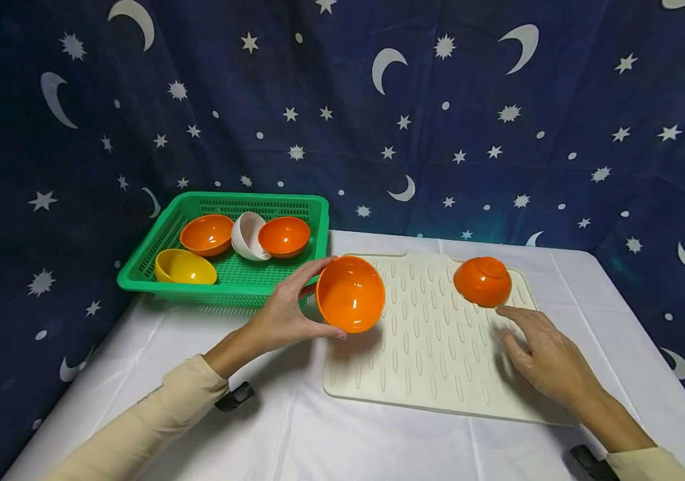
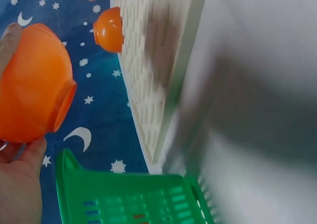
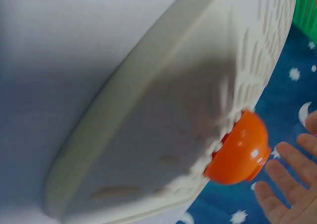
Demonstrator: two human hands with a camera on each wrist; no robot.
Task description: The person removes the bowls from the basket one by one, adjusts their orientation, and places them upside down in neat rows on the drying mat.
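My left hand (image 1: pixel 294 307) grips an orange bowl (image 1: pixel 351 295) by its rim, thumb low and fingers along the far side. The bowl is tipped so its hollow faces the head camera, above the left edge of a cream drying mat (image 1: pixel 426 347). In the left wrist view the held bowl (image 2: pixel 37 85) shows its outer wall and foot. A second orange bowl (image 1: pixel 483 282) sits upside down at the mat's back right. Just in front of it hovers my right hand (image 1: pixel 549 361), fingers loosely extended and holding nothing; the right wrist view shows its spread fingers (image 3: pixel 292 184) near that bowl.
A green basket (image 1: pixel 222 292) stands at the back left of the white-covered table (image 1: pixel 294 414). Inside are two orange bowls (image 1: pixel 207 234), a white bowl (image 1: pixel 248 237) and a yellow bowl (image 1: pixel 185 268). A dark blue curtain with moons and stars (image 1: pixel 342 87) hangs behind.
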